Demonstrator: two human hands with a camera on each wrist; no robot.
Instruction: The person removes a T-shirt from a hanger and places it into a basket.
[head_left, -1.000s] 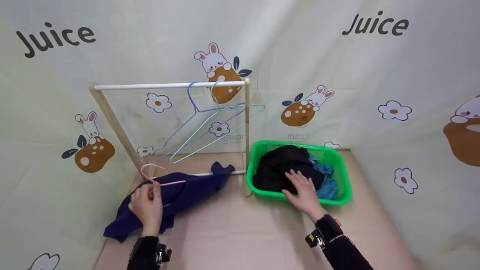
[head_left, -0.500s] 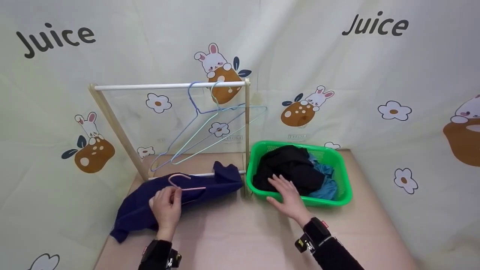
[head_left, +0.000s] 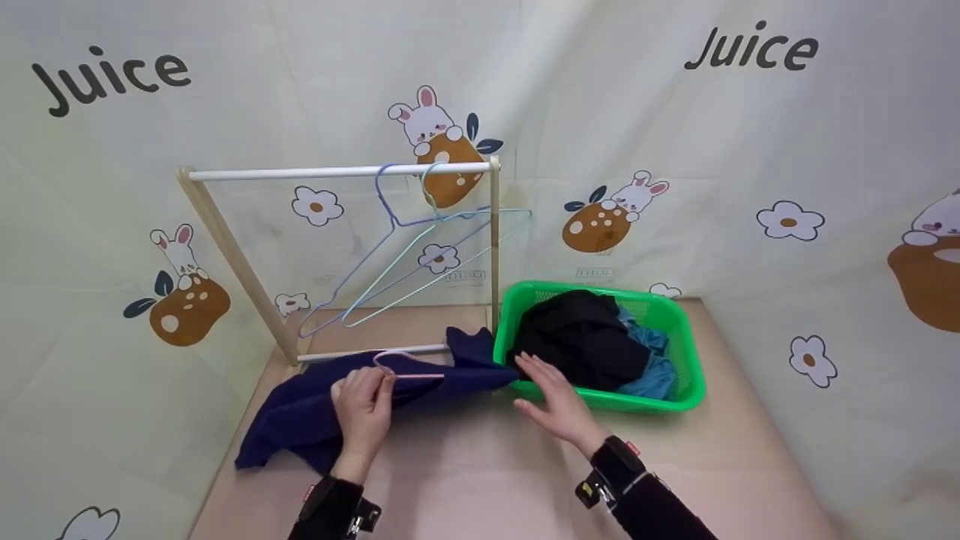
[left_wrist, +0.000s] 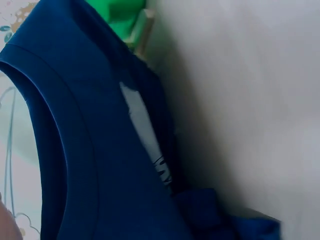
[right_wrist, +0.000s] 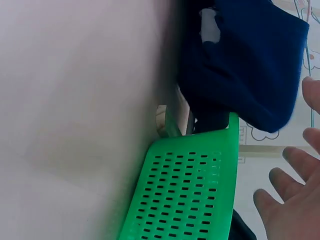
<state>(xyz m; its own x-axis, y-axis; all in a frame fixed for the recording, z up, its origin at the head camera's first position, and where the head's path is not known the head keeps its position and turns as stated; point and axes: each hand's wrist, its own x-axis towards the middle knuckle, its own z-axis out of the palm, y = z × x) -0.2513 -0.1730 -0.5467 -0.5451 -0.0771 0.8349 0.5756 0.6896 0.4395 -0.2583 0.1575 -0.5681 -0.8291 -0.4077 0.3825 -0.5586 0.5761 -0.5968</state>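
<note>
A pink hanger (head_left: pixel 420 376) is held in my left hand (head_left: pixel 362 411), pinched between thumb and fingers just below its hook. From it hangs a navy blue shirt (head_left: pixel 296 409), spread sideways above the table; its neckline and a pale print show in the left wrist view's shirt (left_wrist: pixel 115 165). My right hand (head_left: pixel 561 409), fingers straight, hovers at the near left corner of the green basket (head_left: pixel 679 405), beside the shirt's right end. In the right wrist view, a gap separates the right hand (right_wrist: pixel 295 200) from the shirt (right_wrist: pixel 250 60).
Behind the shirt stands a wooden rack with a white rail (head_left: pixel 300 173). A blue hanger (head_left: pixel 360 262) and a mint green hanger (head_left: pixel 390 271) hang on it. Black clothing (head_left: pixel 574 337) and teal clothing (head_left: pixel 656 375) lie in the basket. A printed curtain surrounds the table.
My left hand has moved right with the hanger and shirt, bringing the shirt's right end to the basket. My right hand has shifted left from above the black clothing.
</note>
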